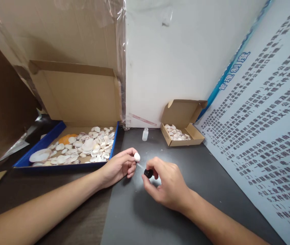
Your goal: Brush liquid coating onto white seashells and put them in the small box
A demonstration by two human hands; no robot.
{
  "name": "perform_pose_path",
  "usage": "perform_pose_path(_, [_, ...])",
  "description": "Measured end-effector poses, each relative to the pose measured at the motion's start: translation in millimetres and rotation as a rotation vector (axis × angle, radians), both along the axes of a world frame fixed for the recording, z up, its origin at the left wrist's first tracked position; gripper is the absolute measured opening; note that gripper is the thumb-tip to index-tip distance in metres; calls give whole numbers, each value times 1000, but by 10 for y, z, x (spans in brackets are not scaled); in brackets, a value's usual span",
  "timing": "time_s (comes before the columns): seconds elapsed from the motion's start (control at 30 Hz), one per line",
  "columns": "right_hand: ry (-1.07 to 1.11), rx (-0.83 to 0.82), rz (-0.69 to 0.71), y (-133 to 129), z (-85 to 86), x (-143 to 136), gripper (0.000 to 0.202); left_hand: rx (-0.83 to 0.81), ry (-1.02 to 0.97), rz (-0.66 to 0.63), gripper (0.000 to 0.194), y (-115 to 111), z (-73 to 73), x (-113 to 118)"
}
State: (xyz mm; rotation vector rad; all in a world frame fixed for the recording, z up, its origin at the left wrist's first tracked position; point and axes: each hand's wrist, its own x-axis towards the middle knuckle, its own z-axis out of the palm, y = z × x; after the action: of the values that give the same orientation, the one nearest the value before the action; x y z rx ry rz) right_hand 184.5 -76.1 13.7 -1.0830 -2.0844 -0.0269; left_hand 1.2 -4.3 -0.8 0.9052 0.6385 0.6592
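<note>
Between the fingertips of my left hand (120,166) is a small white seashell (137,157), its ribbed outer side showing. My right hand (166,182) pinches a black bottle cap (148,173) that has a thin, pale applicator stem (141,165) fixed to it. The stem points up and left at the underside of the shell; I cannot tell whether its tip touches. Behind both hands a small whitish bottle (145,134) stands upright without a cap.
At the left lies a blue-rimmed box (65,165) full of seashells (88,146), its cardboard lid raised. A smaller cardboard box (198,137) with shells stands open at the back right. A white wall panel (145,75) and a printed board (262,136) border the dark table (124,217).
</note>
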Motion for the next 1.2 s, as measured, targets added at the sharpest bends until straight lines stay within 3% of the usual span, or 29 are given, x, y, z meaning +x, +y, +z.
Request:
perform_pose_path(0.37, [9, 19, -51, 16, 4, 12, 8, 2, -7, -12, 7, -15, 18, 8])
perform_pose_path(0.8, [58, 30, -29, 35, 25, 35, 10, 114, 33, -33, 11, -60, 21, 43])
perform_pose_path(1.2, [105, -6, -30, 36, 15, 38, 11, 105, 40, -11, 14, -55, 32, 47])
